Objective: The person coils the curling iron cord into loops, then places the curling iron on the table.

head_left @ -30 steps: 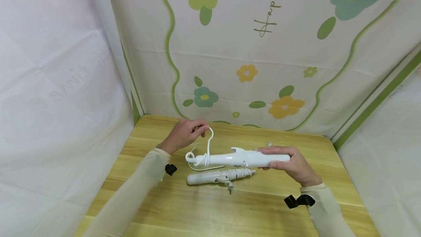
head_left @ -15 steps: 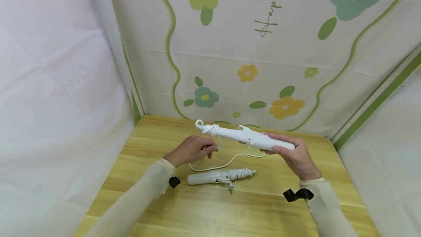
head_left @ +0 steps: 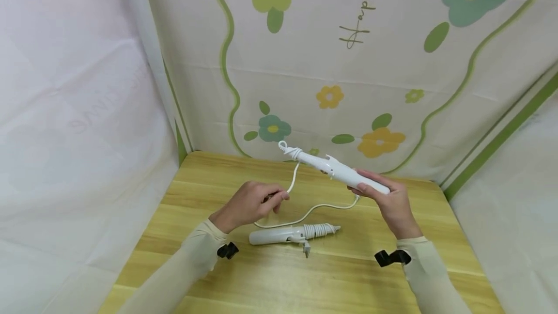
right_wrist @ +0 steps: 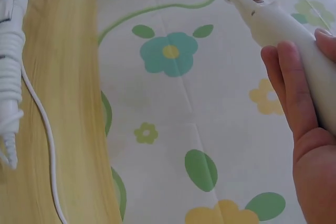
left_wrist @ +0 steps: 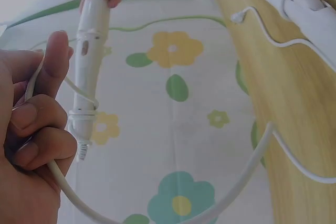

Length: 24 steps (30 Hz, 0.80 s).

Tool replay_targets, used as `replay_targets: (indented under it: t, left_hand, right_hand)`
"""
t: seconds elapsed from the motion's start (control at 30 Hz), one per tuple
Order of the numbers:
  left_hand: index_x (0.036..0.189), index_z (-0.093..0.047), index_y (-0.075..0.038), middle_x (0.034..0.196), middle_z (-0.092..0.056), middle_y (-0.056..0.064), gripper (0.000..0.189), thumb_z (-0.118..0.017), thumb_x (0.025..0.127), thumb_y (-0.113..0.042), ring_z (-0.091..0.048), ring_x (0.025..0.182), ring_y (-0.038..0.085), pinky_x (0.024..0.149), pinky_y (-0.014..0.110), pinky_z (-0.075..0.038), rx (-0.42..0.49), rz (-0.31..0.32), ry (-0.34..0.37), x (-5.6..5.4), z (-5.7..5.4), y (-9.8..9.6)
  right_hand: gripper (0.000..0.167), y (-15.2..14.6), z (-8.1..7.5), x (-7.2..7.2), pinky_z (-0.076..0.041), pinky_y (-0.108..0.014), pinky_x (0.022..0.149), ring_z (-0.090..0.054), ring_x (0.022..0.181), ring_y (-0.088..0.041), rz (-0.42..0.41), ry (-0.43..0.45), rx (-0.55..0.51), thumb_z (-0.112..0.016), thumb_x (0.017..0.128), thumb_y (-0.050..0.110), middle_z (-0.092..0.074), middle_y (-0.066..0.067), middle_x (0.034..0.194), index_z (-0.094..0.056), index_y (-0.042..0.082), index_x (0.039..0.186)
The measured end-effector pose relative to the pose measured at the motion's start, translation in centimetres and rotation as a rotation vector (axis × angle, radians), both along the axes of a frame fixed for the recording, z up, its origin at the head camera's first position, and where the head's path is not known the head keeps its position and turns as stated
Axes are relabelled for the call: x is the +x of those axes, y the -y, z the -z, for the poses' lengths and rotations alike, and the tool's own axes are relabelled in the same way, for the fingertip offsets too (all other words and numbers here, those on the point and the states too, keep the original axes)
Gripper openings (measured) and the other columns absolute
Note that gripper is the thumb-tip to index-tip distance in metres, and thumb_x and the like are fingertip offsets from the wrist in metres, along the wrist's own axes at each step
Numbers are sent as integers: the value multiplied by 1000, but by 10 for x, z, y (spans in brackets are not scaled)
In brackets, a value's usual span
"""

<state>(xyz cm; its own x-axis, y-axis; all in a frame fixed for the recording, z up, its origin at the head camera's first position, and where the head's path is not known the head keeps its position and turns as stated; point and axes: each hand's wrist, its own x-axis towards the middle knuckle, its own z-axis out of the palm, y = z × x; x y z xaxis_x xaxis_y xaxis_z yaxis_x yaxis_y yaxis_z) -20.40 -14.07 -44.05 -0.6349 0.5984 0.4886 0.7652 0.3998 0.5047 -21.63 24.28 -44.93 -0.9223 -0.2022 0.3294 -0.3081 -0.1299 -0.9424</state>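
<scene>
My right hand (head_left: 394,205) grips the thick end of a white curling iron (head_left: 344,172), held tilted above the table with its cord end pointing up and left. A few turns of white cord (head_left: 295,176) are wound around that thin end. My left hand (head_left: 253,202) pinches the cord; in the left wrist view it runs between curled fingers (left_wrist: 47,140). The loose rest of the cord trails across the table to its plug (head_left: 356,198). A second white curling iron (head_left: 274,235) lies in front, its cord coiled neatly around it and its plug (head_left: 307,247) sticking out.
The wooden table (head_left: 287,285) is enclosed by cloth walls. A flowered cloth (head_left: 296,67) hangs at its back edge, and plain pale cloth (head_left: 78,159) stands at the left side. Black straps (head_left: 392,258) sit on both wrists.
The held curling iron has risen, its cord end swinging up and to the right. My left hand, still on the cord, is lower and slightly right. The other iron stays put.
</scene>
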Motion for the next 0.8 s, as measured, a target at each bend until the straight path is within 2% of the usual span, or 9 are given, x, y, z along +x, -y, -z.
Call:
replay_targets:
  t: [0.13,0.3,0.57,0.63,0.8]
  left_hand:
    - [101,-77,-14,69,-65,-11,14,-66,109,-11,-44,56,-10,54,17,-40,31,-19,-22,-1,-4,3]
    - [105,-78,-13,69,-62,-13,16,-63,111,-12,-43,55,-9,55,19,-43,31,-21,-5,-4,-6,4]
    - [106,-77,-15,68,-53,-14,14,-64,111,-16,-35,55,-3,53,20,-34,54,-39,107,-7,-8,7]
    - [106,-77,-15,68,-53,-14,13,-65,110,-16,-35,56,-3,53,20,-33,52,-37,96,-8,-9,8]
    - [109,-79,-13,67,-51,-10,11,-68,109,-17,-34,57,-2,54,20,-34,24,-31,-3,-14,-14,11]
  right_hand:
    - [41,-3,0,-1,-64,-39,91,-82,104,-25,-7,-15,61,-69,101,-12,-77,-4,136,-60,-22,139]
    - [41,-6,3,1,-65,-38,90,-83,103,-24,-36,-4,161,-70,101,-10,-76,-1,138,-62,-17,141]
    - [41,-10,5,9,-65,-31,89,-78,109,-17,-11,12,375,-78,99,1,-75,7,139,-71,-5,139]
    - [40,-11,6,10,-65,-30,90,-77,111,-17,-22,17,394,-78,99,1,-75,8,140,-71,-4,138]
    - [39,-13,6,13,-65,-33,90,-79,111,-20,-99,27,399,-76,100,-1,-74,6,141,-71,-6,138]
